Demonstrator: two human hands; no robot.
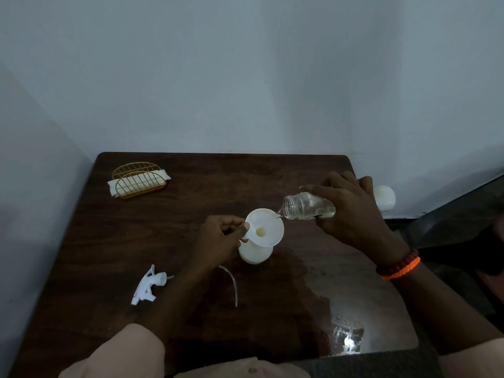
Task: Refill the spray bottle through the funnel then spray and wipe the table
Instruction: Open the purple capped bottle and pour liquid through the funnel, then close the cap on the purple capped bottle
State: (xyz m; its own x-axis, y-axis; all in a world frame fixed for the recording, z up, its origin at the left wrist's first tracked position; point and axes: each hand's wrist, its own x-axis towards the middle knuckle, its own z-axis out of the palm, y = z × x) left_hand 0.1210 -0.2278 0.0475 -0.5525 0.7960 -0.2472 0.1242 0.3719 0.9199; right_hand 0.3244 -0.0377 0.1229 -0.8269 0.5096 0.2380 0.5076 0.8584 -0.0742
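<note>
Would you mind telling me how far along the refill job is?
Done: spray head lies off on the table; funnel sits in the spray bottle. In hand: right hand tips the clear bottle into it; left hand steadies the rim. Left: recapping, spraying, wiping.

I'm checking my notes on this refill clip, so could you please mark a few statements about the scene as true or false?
1. The right hand tips a clear bottle toward the funnel. True.
2. The spray head is screwed onto the white spray bottle. False: it lies on the table, to the left of the bottle.
3. The left hand holds the funnel's rim. True.
4. The napkin holder stands at the table's near right corner. False: it stands at the far left corner.
5. The funnel lies flat on the table. False: it sits in the spray bottle's neck.
</note>
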